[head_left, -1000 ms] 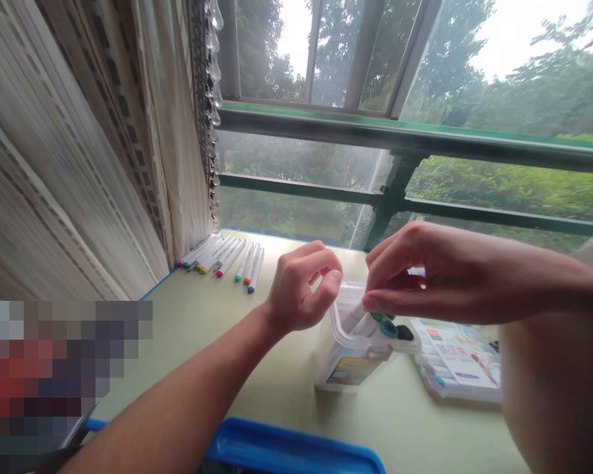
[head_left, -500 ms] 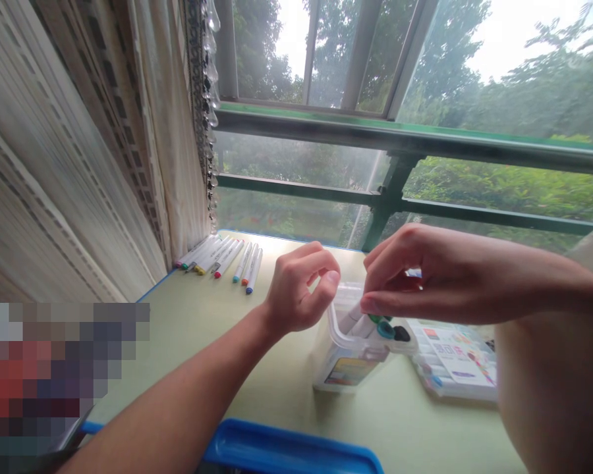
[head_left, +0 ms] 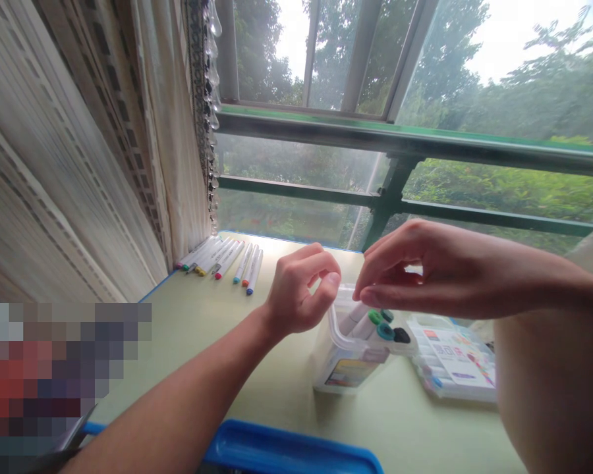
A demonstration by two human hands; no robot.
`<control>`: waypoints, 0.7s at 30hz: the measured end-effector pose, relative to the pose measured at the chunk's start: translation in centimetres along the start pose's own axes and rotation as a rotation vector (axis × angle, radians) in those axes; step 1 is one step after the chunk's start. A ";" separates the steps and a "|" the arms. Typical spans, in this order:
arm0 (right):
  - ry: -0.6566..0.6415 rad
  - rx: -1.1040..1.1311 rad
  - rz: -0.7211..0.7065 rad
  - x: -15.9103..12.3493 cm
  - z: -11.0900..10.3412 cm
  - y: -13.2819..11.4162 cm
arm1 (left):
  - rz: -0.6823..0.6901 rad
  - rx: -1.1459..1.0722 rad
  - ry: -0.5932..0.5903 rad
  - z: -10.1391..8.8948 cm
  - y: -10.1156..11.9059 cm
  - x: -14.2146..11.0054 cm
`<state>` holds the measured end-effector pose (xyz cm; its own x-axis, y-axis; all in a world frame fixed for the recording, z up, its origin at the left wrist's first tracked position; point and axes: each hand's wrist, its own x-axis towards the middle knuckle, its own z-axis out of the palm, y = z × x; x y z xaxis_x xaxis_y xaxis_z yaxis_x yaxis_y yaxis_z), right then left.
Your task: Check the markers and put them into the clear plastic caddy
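A clear plastic container stands on the table, holding several markers with green, teal and black caps, among them a white marker leaning to the left. My left hand is closed in a loose curl at the container's upper left corner. Its fingertips hide whether it grips the rim. Above the container's opening, my right hand bends down with thumb and fingers close together, near the tops of the markers. What lies between those fingertips, if anything, is hidden.
Several white markers lie in a row at the table's far left, beside the curtain. To the container's right lies a clear marker case with a printed label. A blue tray is at the near edge. The window stands behind.
My right hand has shifted slightly left and up, so the green caps in the container show more. My left hand and the container have hardly moved.
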<state>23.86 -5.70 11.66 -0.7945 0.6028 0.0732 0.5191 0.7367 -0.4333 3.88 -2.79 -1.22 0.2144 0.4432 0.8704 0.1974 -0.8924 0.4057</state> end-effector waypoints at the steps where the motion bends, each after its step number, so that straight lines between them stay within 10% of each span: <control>1: 0.009 -0.001 -0.003 0.0 0.0 0.0 | -0.001 -0.001 0.000 0.0 0.0 0.0; 21: -0.199 -0.006 0.066 -0.1 0.7 -0.5 | -0.055 0.047 0.024 0.1 0.2 0.1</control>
<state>23.45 -6.30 11.24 -0.8048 0.5782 -0.1341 0.5737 0.6997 -0.4258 4.01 -2.90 -1.09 0.1795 0.4886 0.8539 0.2531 -0.8617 0.4399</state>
